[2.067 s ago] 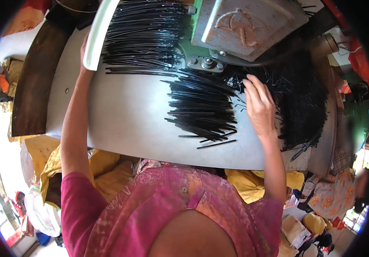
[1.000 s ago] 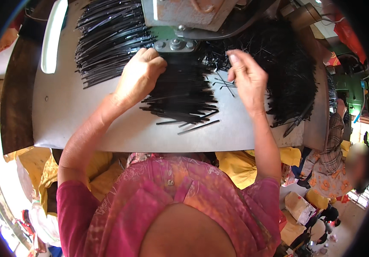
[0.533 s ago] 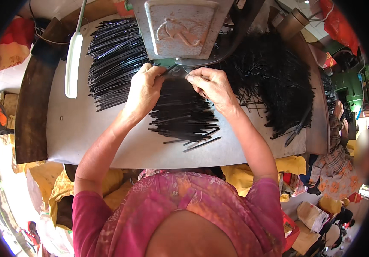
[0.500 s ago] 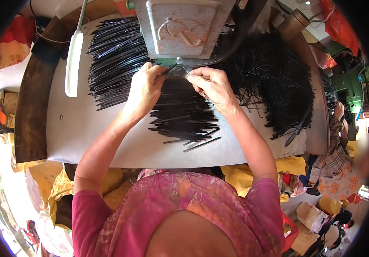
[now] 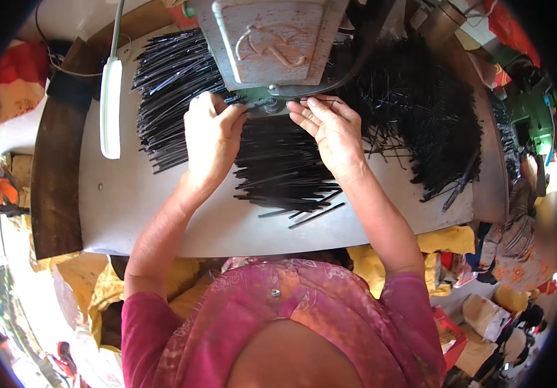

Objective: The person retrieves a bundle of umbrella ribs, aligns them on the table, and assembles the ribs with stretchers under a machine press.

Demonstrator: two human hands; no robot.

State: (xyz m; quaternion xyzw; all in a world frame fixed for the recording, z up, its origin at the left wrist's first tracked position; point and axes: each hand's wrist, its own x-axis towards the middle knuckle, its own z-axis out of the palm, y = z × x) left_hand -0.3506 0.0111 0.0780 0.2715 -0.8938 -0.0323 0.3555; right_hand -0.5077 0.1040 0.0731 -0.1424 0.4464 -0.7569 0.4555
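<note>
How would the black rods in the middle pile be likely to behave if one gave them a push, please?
The black rods look fairly stiff, since the loose ones at the near edge lie straight. Each seems light, being so thin. Pushed, they would probably slide or scatter, as they lie unbound on a smooth tabletop.

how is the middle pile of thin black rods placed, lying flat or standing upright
Lying flat: the thin black rods stretch sideways across the smooth grey tabletop, mostly roughly parallel.
</note>
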